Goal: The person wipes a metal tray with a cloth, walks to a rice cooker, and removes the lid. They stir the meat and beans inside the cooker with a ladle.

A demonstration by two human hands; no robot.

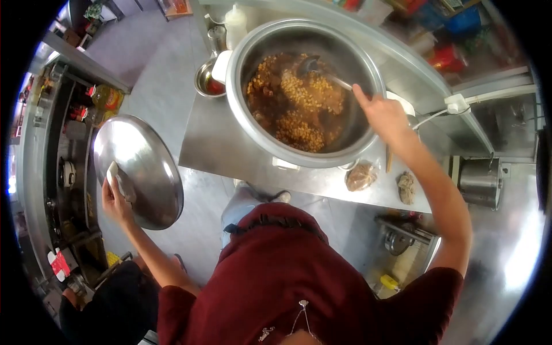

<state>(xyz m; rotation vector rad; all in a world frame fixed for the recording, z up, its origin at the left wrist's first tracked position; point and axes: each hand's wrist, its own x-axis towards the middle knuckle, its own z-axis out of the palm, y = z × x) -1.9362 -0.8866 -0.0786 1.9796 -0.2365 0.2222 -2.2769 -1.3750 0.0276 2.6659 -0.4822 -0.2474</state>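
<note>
My left hand (117, 201) grips the pale handle of a large round metal lid (150, 164), held off to the left of the counter. Over the right rim of a big steel pot (241, 123), my right hand (386, 115) is closed on the handle of a ladle (340, 82). The ladle's dark bowl dips into a brown stew (299, 106) with many yellow beans or kernels and darker chunks. Part of the ladle's handle is hidden by my fingers.
The pot stands on a steel counter (213, 146). Beside it are a metal bowl (207, 80) with red liquid, a white squeeze bottle (235, 26) and two small bags, one brown (361, 176). At lower left another person (115, 302) is close by. Shelves line the left.
</note>
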